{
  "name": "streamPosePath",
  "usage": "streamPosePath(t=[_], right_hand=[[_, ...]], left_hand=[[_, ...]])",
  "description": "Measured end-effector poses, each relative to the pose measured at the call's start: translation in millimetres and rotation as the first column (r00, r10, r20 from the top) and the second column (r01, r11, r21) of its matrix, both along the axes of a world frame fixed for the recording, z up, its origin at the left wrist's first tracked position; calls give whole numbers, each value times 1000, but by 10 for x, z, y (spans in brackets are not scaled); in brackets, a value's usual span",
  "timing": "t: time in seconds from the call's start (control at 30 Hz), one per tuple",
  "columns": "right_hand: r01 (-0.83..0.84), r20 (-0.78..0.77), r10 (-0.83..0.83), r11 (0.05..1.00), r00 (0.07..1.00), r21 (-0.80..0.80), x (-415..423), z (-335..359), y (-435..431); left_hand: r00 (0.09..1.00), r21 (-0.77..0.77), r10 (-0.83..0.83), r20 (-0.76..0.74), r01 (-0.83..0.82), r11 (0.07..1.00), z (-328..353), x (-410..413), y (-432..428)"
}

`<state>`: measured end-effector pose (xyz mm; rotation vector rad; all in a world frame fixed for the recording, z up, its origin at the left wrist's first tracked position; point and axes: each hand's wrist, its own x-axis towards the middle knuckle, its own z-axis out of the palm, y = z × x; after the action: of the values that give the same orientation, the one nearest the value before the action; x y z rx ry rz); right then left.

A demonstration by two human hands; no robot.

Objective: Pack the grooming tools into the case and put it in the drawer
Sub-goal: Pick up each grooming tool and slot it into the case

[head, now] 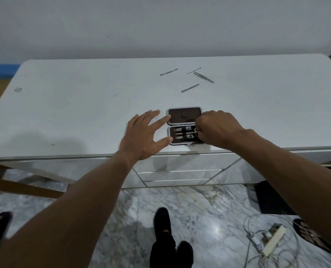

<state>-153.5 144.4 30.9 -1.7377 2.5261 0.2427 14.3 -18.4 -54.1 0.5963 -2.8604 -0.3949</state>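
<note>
The case [184, 126] lies open near the front edge of the white table [83, 113], with clippers strapped into its lower half. Its left edge is touched by the left hand [143, 135], fingers spread apart. The right hand [218, 129] is curled over the lower half's right side, fingertips pinched on a tool there. Four loose tools [189, 88] lie farther back, well apart from the case.
</note>
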Motion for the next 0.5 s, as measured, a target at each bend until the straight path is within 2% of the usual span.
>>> streamPosePath(t=[0.5], right_hand=[[30,43,-28,999,999,-41,-19,-70,20]], left_hand=[[1000,-4,-3,4,3,1000,-9,-2,-12]])
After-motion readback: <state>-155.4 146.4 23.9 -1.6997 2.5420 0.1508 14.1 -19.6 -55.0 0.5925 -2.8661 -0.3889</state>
